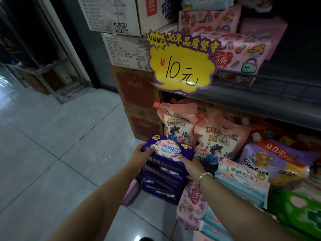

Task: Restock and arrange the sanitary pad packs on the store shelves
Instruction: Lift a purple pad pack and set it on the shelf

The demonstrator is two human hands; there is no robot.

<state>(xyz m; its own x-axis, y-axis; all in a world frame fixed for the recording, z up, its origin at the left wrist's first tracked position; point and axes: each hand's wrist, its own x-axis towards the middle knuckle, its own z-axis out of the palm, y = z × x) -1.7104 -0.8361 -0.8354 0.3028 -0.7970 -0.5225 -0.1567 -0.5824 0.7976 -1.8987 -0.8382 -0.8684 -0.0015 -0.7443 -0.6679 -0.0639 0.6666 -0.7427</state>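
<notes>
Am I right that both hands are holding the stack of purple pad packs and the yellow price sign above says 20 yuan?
Not quite. The yellow price sign reads 10 yuan, not 20, as the head view shows. The rest stands: the left hand and right hand grip the stack of purple pad packs from either side.

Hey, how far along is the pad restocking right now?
Partly done. Pink floral packs already sit on the upper shelf, and pink and blue packs are stacked low. In hand: the left hand and right hand grip a stack of purple pad packs. Left: shelving that stack.
</notes>
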